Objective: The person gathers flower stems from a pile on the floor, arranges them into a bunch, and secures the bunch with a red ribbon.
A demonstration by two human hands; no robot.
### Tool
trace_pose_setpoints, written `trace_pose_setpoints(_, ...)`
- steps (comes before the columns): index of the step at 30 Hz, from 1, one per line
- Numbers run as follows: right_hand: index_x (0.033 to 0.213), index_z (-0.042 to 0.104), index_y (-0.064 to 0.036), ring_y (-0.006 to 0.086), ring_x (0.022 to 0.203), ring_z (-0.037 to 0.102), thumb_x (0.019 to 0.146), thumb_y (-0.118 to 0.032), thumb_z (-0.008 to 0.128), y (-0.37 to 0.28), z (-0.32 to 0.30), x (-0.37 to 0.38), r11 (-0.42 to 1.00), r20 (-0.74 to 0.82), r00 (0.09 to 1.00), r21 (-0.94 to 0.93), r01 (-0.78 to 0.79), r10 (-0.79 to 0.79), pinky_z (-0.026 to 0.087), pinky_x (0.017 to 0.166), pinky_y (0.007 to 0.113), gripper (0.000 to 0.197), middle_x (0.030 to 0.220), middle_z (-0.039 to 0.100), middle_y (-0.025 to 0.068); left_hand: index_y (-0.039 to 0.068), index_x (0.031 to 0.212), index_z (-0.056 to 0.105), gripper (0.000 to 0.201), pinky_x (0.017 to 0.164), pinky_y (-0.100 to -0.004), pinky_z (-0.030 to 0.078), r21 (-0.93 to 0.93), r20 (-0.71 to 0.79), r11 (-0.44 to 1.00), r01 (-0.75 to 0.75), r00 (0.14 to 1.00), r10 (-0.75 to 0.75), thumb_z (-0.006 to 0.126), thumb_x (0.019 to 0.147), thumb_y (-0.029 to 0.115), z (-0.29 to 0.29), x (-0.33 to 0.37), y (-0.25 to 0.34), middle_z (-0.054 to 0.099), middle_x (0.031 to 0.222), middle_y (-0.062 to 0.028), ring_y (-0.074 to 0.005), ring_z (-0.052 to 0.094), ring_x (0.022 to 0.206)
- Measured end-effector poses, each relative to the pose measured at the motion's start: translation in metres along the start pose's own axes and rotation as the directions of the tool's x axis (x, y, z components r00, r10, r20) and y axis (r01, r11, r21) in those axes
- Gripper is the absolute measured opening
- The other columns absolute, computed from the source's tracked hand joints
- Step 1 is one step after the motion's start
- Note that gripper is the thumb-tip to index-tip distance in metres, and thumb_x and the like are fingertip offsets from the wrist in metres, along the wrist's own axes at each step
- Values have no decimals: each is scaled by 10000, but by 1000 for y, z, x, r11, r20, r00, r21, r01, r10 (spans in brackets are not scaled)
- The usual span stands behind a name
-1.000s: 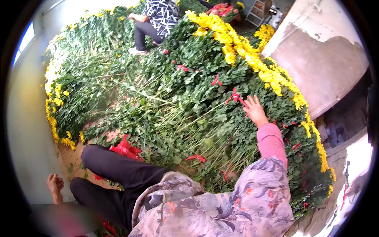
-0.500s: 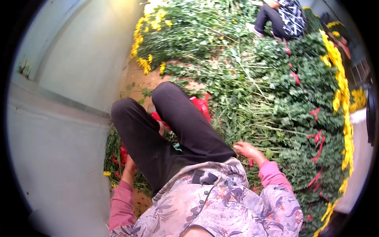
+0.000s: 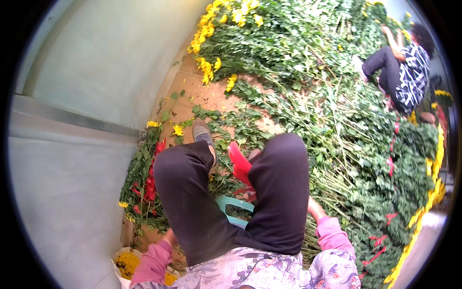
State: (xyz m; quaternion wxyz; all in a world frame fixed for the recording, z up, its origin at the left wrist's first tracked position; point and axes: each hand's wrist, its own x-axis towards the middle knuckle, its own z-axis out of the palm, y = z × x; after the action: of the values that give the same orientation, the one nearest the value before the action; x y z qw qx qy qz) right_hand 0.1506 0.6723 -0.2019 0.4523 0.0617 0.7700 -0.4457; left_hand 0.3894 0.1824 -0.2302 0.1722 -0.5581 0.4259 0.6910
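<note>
My left hand (image 3: 168, 237) is down beside my left thigh, its fingers hidden behind the dark trouser leg. On the other side, my right hand (image 3: 315, 210) reaches down close against my right thigh. Its fingers are out of sight too, near the cut green stems (image 3: 332, 192) of yellow flowers. Between my legs is part of a teal plastic stool (image 3: 234, 202). Strips of red plastic (image 3: 240, 164) hang by my right knee. Left of my left knee lies a bunch of leafy flowers (image 3: 132, 176) with red ties (image 3: 150, 188).
A pale wall (image 3: 72, 183) runs along my left. Yellow flowers in a white wrapper (image 3: 126, 264) stand by my left sleeve. Red-tied bundles (image 3: 385, 197) line the right side. A loose pile of flowers (image 3: 284, 43) spreads ahead. Another person (image 3: 402, 77) sits at the far right.
The view has shifted, and my knees are farther apart. More of the teal stool shows. My right hand's fingers, visible before, are now hidden behind my thigh.
</note>
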Motion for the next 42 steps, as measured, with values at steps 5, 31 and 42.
trace_pose_setpoints(5,1202,614,-19,229,1050,617,869,-184,662,-67,-79,146,903,-108,958,-376,207,-265,489,901,366,375,1153,656,103,30,1143,629,280,775,-311,538,261,-66,962,-84,992,105,584,966,241,-1,57,113,691,1016,-76,-182,668,865)
trace_pose_setpoints(31,1182,619,-41,374,1050,601,881,-444,673,-334,10,337,470,628,705,-538,700,-329,487,907,456,506,1072,628,183,-10,1165,624,311,963,-380,500,-530,597,841,110,752,278,577,989,242,242,242,314,683,1133,-104,-214,645,1052)
trace_pose_setpoints(42,1111,562,-66,389,939,595,790,-79,681,-361,-69,470,211,2,677,-950,232,-736,509,788,446,342,1075,574,179,-53,1256,536,364,1006,-434,478,-518,581,845,136,781,230,511,1013,216,212,234,306,629,1235,-166,-278,616,1118)
